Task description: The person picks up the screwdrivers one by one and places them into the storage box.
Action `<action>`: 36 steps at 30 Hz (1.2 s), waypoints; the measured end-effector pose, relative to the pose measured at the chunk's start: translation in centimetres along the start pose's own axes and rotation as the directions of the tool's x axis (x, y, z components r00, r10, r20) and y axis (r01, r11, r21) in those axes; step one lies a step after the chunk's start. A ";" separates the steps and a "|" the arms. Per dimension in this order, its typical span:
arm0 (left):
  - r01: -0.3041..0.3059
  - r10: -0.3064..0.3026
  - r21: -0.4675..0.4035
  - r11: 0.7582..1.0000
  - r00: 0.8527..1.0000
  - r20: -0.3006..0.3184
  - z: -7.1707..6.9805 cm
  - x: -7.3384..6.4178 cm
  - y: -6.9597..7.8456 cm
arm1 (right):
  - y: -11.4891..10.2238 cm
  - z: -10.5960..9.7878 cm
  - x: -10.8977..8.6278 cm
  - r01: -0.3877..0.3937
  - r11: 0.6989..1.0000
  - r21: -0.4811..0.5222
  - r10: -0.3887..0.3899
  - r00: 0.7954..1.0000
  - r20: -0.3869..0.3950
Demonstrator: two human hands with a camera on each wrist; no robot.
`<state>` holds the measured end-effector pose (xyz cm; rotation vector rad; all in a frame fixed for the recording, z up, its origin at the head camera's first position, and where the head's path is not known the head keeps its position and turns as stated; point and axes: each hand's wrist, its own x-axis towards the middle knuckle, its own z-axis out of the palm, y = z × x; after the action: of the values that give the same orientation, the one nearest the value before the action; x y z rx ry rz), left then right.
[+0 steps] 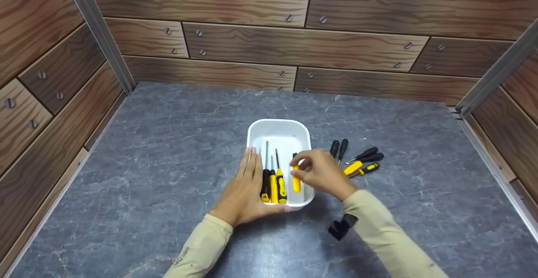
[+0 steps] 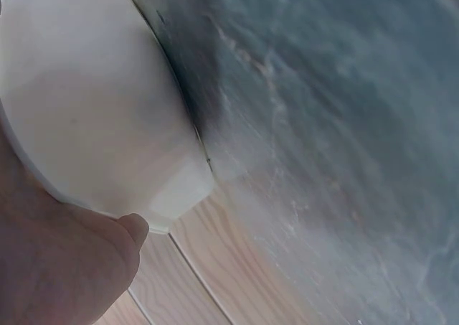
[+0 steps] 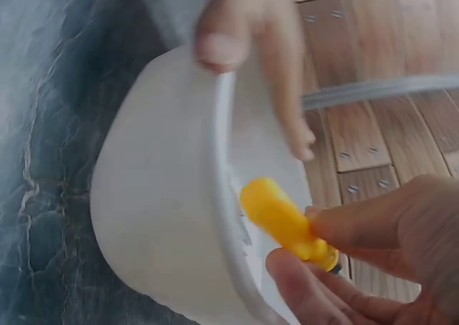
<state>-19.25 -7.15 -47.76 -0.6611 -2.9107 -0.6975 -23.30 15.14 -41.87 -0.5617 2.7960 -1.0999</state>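
While the left hand (image 1: 243, 189) lies along the near left part of the white box (image 1: 278, 127), its fingers are straight against the side and its thumb reaches across the near rim. The box stands on the grey counter (image 1: 168, 164); it looks like thin, fairly stiff plastic, light enough to slide if bumped, so a flat hand on the wall and rim seems a sound way to steady it.

Inside, on the left, three screwdrivers lie side by side, handles toward the person: a black one (image 1: 265, 182), a yellow one (image 1: 273, 189) and a yellow-and-black one (image 1: 281, 189). Their thin metal shafts are probably rigid and hard to break.

Just right of these, over the box's right half, is the held screwdriver (image 1: 296, 184), its yellow handle pinched between the thumb and fingers of the right hand (image 1: 323, 170). Its shaft is mostly hidden. It should be light but hard and smooth, apt to turn in a fingertip pinch; the thick of the handle offers the surest hold.

Farther right, on the counter, lies a loose group of screwdrivers (image 1: 353, 168), black and yellow; those are likewise best taken by their handles, away from the tips.
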 end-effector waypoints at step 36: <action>-0.019 0.020 0.021 1.000 1.000 -0.015 0.1 -0.1 -0.2 | -1.1 4.5 1.0 0.032 0.954 -0.298 -0.018 0.999 0.050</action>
<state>-19.27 -7.27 -47.95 -0.6781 -2.8899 -0.6657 -22.91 11.14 -44.36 -0.6402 2.9401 -0.6571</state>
